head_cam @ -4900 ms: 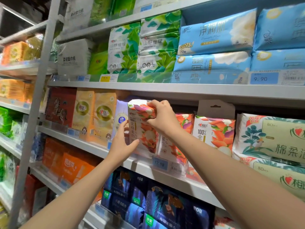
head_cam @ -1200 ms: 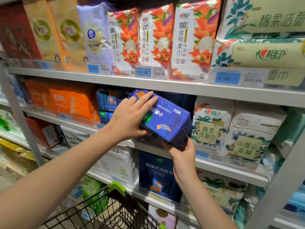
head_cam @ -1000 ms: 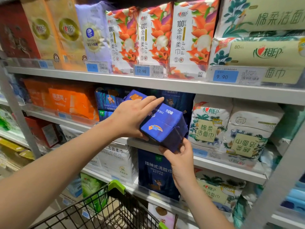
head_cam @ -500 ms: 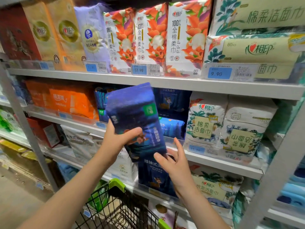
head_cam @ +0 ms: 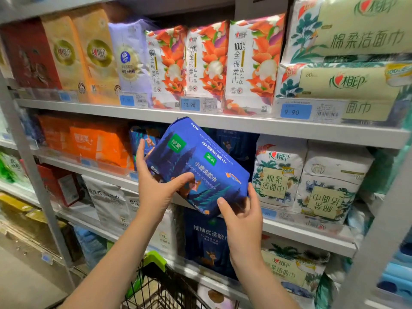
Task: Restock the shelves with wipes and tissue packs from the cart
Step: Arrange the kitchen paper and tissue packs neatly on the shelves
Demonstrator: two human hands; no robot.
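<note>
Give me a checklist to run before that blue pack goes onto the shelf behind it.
1. Left hand grips the blue face-towel pack: ok.
2. Right hand holds its lower corner: ok.
3. Pack level for sliding in: not ok, tilted.
4. Matching dark blue packs on the shelf behind: ok.
5. Free gap in that row: cannot tell, the held pack hides it.

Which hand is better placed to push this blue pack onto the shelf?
Probably the right hand: it cups the lower near corner of the blue pack. The left hand only grips the side, thumb across the front.
</note>
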